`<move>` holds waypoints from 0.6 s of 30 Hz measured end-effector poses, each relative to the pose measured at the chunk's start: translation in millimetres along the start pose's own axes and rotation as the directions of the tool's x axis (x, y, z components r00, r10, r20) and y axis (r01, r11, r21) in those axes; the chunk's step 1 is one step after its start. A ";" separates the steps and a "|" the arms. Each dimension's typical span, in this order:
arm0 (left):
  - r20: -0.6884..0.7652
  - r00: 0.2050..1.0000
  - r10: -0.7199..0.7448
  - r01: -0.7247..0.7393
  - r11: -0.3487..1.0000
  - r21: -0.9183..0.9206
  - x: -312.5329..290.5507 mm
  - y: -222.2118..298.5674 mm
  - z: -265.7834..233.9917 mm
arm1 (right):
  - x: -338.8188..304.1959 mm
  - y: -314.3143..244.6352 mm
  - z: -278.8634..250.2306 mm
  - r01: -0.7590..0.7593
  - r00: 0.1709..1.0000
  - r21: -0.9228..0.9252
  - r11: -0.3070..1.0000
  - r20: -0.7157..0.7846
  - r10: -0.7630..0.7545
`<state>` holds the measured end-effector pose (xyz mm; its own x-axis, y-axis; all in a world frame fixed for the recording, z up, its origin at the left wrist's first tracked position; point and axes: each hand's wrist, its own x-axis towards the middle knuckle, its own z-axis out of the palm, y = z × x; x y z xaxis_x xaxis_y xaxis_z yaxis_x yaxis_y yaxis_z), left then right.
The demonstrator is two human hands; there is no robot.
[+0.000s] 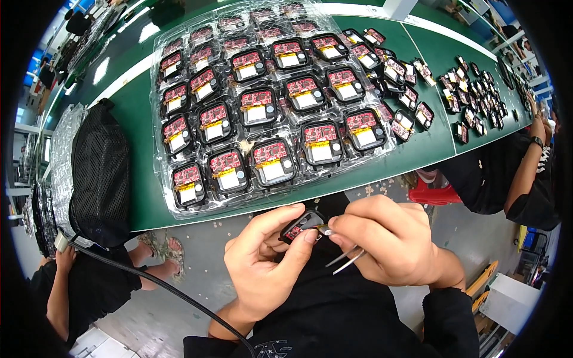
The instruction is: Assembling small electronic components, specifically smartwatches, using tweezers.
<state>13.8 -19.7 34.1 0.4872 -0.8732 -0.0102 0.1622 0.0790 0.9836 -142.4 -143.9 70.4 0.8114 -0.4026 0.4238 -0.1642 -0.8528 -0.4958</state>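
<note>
My left hand point(262, 265) grips a small black square-shaped device housing point(300, 223) by its edges, thumb in front and fingers behind. Part of a red circuit board shows inside it. From the right, my right hand point(394, 241) meets the housing, thumb and forefinger pinched at its edge on a small part too covered to name. Metal tweezers point(345, 261) are held in the same hand, their two tips pointing down and left, away from the housing. Both hands are just off the table's near edge.
A clear plastic tray point(158, 128) on the green table point(141, 197) carries rows of similar housings with red boards. Loose units point(403, 125) lie right of it. A black mesh bag point(101, 173) stands left, a black cable point(173, 287) below. Other people sit at both sides.
</note>
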 end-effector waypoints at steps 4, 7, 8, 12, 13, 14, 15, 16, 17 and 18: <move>0.014 0.996 0.084 -0.085 0.994 0.075 1.4 -7.5 -0.6 | 0.6 -1.9 3.5 -0.133 0.991 0.157 0.979 0.032 0.129; -0.026 0.998 0.058 -0.058 0.998 -0.019 0.4 -12.0 0.6 | -0.3 -3.0 5.5 -0.180 0.984 0.246 0.953 0.038 0.176; -0.027 0.998 0.056 -0.056 0.998 -0.020 0.6 -11.0 1.2 | -0.1 -3.1 5.8 -0.191 0.981 0.260 0.947 0.039 0.188; 0.000 0.999 -0.034 0.034 0.999 -0.015 0.0 -5.7 2.4 | 3.8 -5.7 5.6 -0.276 0.957 0.194 0.941 -0.035 0.288; 0.000 0.999 -0.040 0.040 0.999 -0.023 -0.7 -5.2 1.7 | 2.7 -5.5 8.1 -0.275 0.957 0.196 0.941 -0.036 0.288; 0.002 0.999 -0.041 0.041 0.999 -0.024 -1.2 -4.9 0.8 | -0.3 -4.1 10.9 -0.261 0.958 0.221 0.940 -0.060 0.280; 0.029 0.999 -0.019 0.016 0.996 0.082 -1.6 -4.4 -1.3 | -2.3 -2.9 12.9 -0.246 0.958 0.246 0.938 -0.084 0.273; 0.058 0.998 0.002 -0.012 0.982 0.187 -1.8 -4.0 -2.3 | -3.0 -1.7 13.1 -0.247 0.958 0.245 0.937 -0.083 0.274; 0.058 0.998 0.001 -0.012 0.982 0.186 -1.3 -3.5 -1.4 | -3.3 -0.1 12.9 -0.210 0.968 0.229 0.951 -0.089 0.235; 0.073 0.997 0.027 -0.044 0.968 0.246 -0.4 -2.0 0.3 | -3.5 0.6 12.9 -0.171 0.977 0.214 0.962 -0.094 0.194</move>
<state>13.0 -19.6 32.2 0.4271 -0.9037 0.0292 -0.0758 -0.0037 0.9971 -138.0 -138.8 58.8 0.7079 -0.5898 0.3886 -0.1766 -0.6806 -0.7111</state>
